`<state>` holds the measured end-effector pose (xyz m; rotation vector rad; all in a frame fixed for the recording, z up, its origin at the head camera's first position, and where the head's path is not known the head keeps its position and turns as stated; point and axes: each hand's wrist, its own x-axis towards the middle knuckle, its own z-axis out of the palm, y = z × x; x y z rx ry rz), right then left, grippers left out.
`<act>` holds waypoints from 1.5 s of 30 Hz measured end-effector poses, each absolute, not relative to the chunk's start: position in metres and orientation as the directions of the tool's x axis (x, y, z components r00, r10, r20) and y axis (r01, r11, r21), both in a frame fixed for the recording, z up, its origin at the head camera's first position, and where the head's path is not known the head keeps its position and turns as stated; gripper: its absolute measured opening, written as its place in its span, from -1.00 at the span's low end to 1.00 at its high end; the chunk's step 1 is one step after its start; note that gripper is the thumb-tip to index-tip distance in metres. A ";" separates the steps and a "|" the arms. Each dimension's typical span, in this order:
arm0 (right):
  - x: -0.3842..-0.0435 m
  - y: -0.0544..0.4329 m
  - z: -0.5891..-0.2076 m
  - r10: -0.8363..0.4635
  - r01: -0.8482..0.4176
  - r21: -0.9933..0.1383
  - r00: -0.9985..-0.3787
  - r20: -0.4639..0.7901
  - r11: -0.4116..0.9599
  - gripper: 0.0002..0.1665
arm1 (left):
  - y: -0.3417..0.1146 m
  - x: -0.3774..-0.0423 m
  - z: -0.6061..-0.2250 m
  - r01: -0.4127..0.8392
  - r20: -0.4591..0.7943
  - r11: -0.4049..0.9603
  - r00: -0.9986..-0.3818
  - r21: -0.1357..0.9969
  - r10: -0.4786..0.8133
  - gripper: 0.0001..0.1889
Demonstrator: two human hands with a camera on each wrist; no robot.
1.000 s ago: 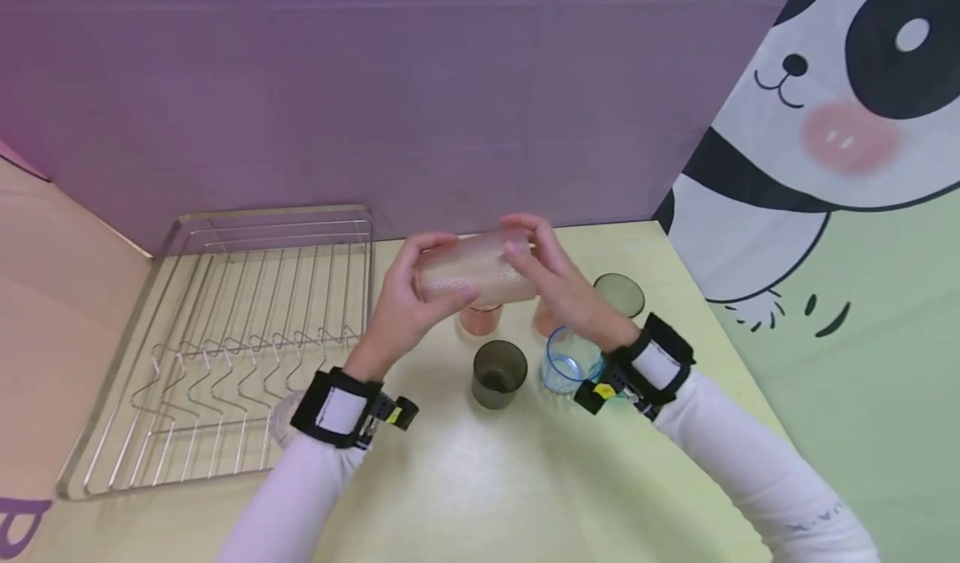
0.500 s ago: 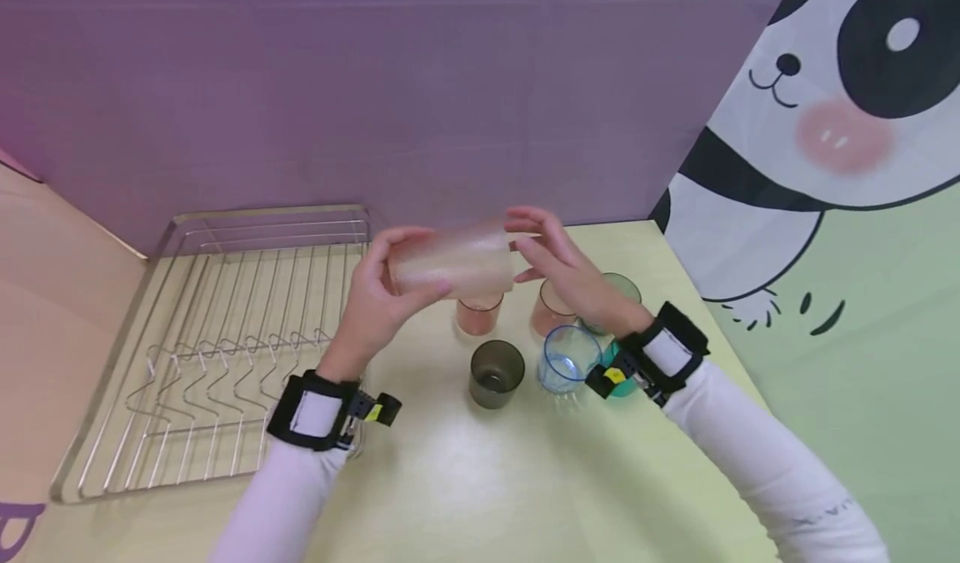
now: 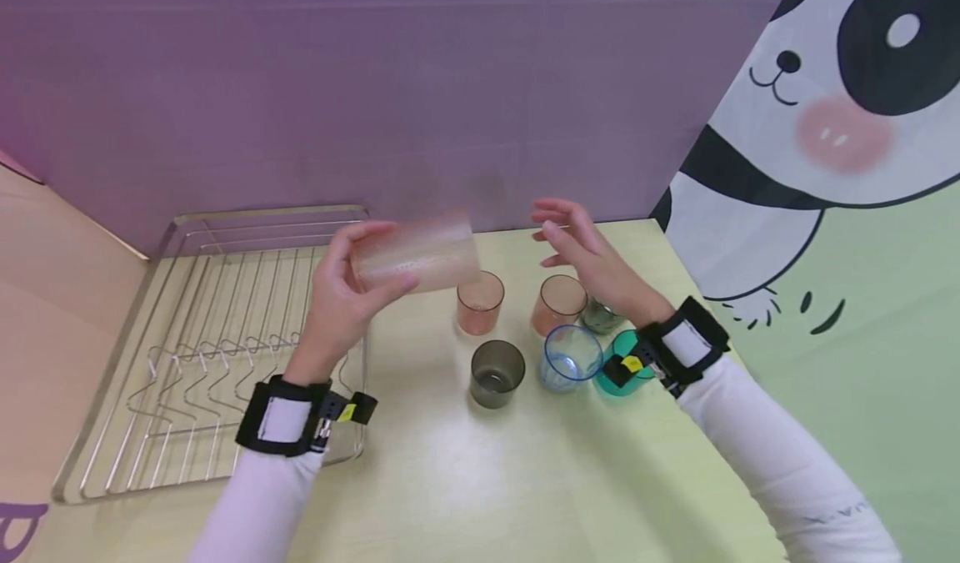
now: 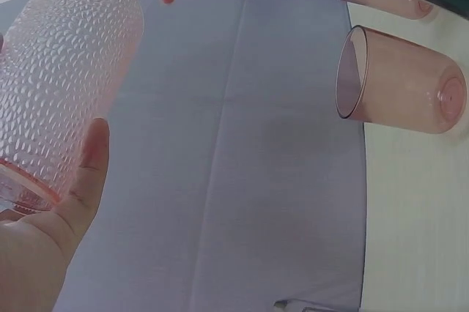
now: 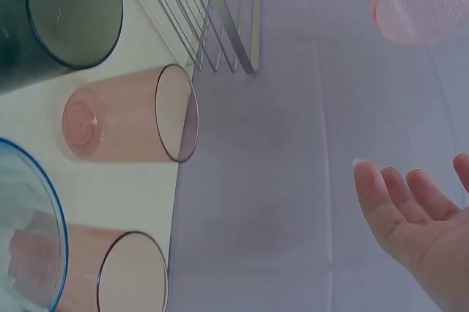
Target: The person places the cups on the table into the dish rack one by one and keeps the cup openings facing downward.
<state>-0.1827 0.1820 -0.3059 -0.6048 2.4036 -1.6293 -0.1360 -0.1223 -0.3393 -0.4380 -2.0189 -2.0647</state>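
Observation:
My left hand (image 3: 337, 296) grips a pink textured drinking glass (image 3: 420, 254) near one end, the glass lying sideways in the air above the table's back part. In the left wrist view the bumpy wall of this glass (image 4: 73, 70) shows, with the thumb along its side. My right hand (image 3: 588, 254) is off the glass, fingers loosely bent, holding nothing. Below it stand a pink glass (image 3: 558, 306) and a green glass (image 3: 602, 317), partly hidden by the wrist. Another pink glass (image 3: 480, 304) stands under the held one's far end.
A wire dish rack (image 3: 225, 354) takes up the table's left side. A dark grey glass (image 3: 497, 374), a blue-rimmed clear glass (image 3: 570, 359) and a teal glass (image 3: 618, 379) stand upright mid-table and right. A purple backdrop (image 3: 420, 87) rises behind the table (image 3: 480, 488).
My right hand has let go of the pink textured glass and drawn away to the right. My left hand has carried the glass leftward, toward the rack.

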 end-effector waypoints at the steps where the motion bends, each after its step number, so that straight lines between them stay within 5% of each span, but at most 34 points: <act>1: -0.183 0.184 -0.306 -0.420 -0.232 -0.918 -0.904 0.081 0.323 -0.40 | -0.124 -0.136 -0.339 0.361 0.362 -0.027 -0.931 0.932 0.044 -0.31; 37: -0.211 0.259 -0.327 -0.222 -0.124 -0.861 -0.975 0.014 0.494 -0.29 | -0.223 -0.093 -0.317 0.360 0.361 0.031 -0.927 0.932 -0.097 -0.32; 45: -0.215 0.272 -0.326 -0.163 -0.078 -0.859 -0.987 -0.006 0.506 -0.26 | -0.249 -0.081 -0.318 0.298 0.329 0.195 -0.933 0.934 -0.147 -0.27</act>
